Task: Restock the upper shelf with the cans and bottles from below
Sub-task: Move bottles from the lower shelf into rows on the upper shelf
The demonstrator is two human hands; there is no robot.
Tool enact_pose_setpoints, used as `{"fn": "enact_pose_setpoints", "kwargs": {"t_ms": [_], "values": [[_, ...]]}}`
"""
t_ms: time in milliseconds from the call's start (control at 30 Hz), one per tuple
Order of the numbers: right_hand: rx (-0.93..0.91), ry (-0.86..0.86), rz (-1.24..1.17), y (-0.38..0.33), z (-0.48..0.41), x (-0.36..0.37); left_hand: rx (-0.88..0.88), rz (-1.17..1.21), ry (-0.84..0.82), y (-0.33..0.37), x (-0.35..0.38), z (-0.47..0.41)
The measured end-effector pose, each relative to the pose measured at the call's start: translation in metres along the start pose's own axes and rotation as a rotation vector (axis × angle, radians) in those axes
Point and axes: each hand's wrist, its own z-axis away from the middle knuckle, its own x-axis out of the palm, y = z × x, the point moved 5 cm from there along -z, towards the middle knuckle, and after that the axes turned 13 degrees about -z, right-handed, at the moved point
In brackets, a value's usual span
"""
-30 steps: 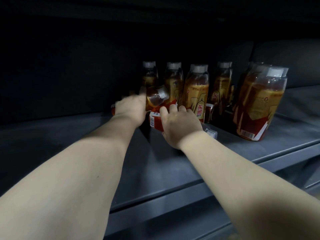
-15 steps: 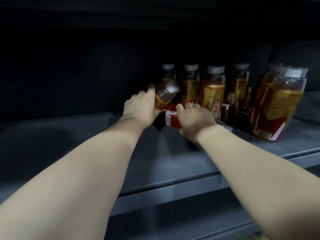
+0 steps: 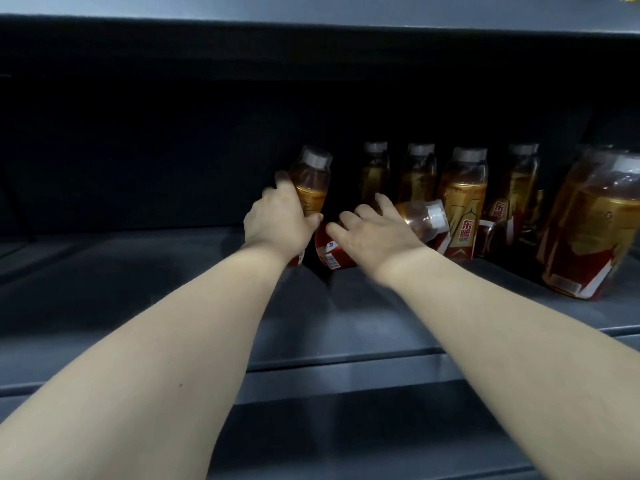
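Note:
Both arms reach onto a dark grey shelf [image 3: 173,292]. My left hand [image 3: 278,221] grips an amber drink bottle [image 3: 311,181] with a red-and-gold label and a grey cap, nearly upright and leaning slightly right. My right hand [image 3: 377,233] grips a second such bottle [image 3: 420,218], which lies tilted with its cap pointing right and its red base toward the left bottle. Behind them stands a row of the same bottles [image 3: 464,199].
A larger bottle [image 3: 588,226] of the same drink stands nearer the front at the right. The left part of the shelf holds nothing visible. The upper shelf's underside [image 3: 311,8] runs across the top; the shelf's front lip [image 3: 346,362] crosses below my forearms.
The left bottle has swung from lying tilted to almost upright. The right bottle has lifted and turned so its cap points right. The view has shifted, so everything sits further right and higher.

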Motion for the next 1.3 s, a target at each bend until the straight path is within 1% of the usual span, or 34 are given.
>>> {"fn": "enact_pose_setpoints", "kwargs": {"t_ms": [333, 533, 767, 1033, 1300], "values": [[-0.232, -0.019, 0.296, -0.025, -0.011, -0.013, -0.169, 0.073, -0.003, -0.040, -0.012, 0.007], [-0.383, -0.003, 0.459, -0.052, -0.023, -0.020, -0.216, 0.055, 0.022, -0.060, -0.022, 0.011], [-0.440, -0.062, 0.601, -0.074, -0.025, -0.028, -0.292, 0.085, 0.048, -0.084, -0.024, 0.016], [-0.442, -0.087, 0.647, -0.080, -0.025, -0.030, -0.279, 0.084, 0.017, -0.079, -0.019, 0.013], [-0.525, 0.025, 0.595, -0.085, -0.036, -0.011, -0.284, 0.109, 0.015, -0.083, -0.011, 0.013]]}}
